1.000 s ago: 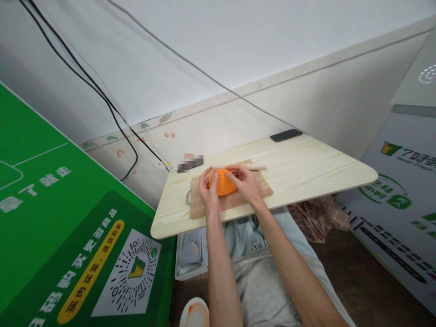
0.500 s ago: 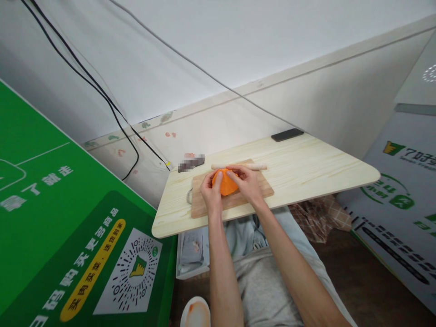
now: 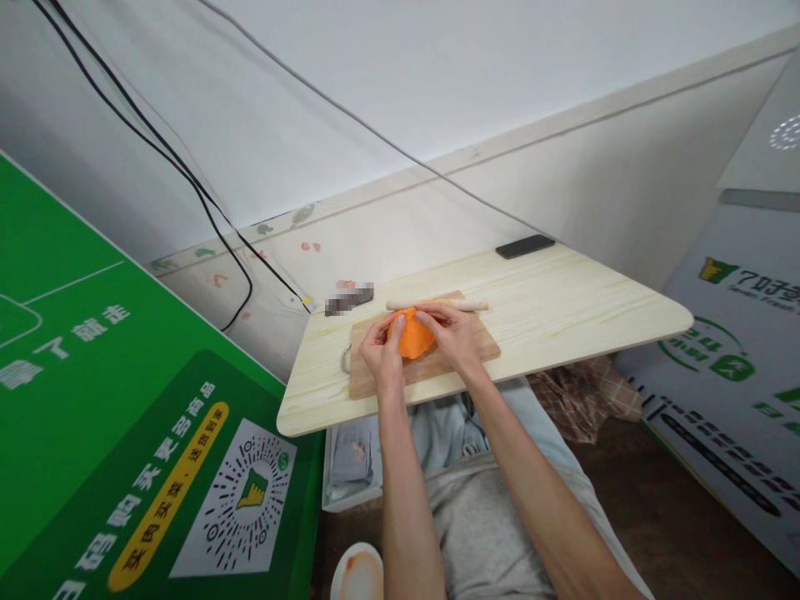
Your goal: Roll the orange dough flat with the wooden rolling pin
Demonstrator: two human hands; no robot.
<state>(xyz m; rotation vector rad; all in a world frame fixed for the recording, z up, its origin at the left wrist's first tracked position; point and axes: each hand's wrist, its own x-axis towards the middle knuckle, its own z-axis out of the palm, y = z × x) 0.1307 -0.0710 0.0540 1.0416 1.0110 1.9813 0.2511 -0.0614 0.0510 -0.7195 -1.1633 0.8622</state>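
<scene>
A thin orange sheet (image 3: pixel 415 335), which looks like dough or modelling clay, is held up over the wooden cutting board (image 3: pixel 366 379). My left hand (image 3: pixel 382 348) pinches its left side, thumb on the near face and fingers behind. On the right side, my right hand (image 3: pixel 455 335) grips the upper edge between thumb and fingers. The sheet's lower edge hangs close to the board; whether it touches, I cannot tell. Just behind my hands lies a pale wooden rolling pin (image 3: pixel 473 305) across the board's far part. A metal handle (image 3: pixel 346 358) shows at the board's left end.
The light wooden table (image 3: pixel 581 308) bears a black phone (image 3: pixel 525 247) at its back right. A blurred dark object (image 3: pixel 348 300) lies at the back left. Below are a white drawer (image 3: pixel 350 500) and a stained white lid-like thing (image 3: pixel 357 575). A green panel (image 3: pixel 206 367) stands left.
Both hands still hold the orange sheet. My left hand has shifted slightly left and its fingers have moved along the edge, so the sheet looks a little wider and rounder.
</scene>
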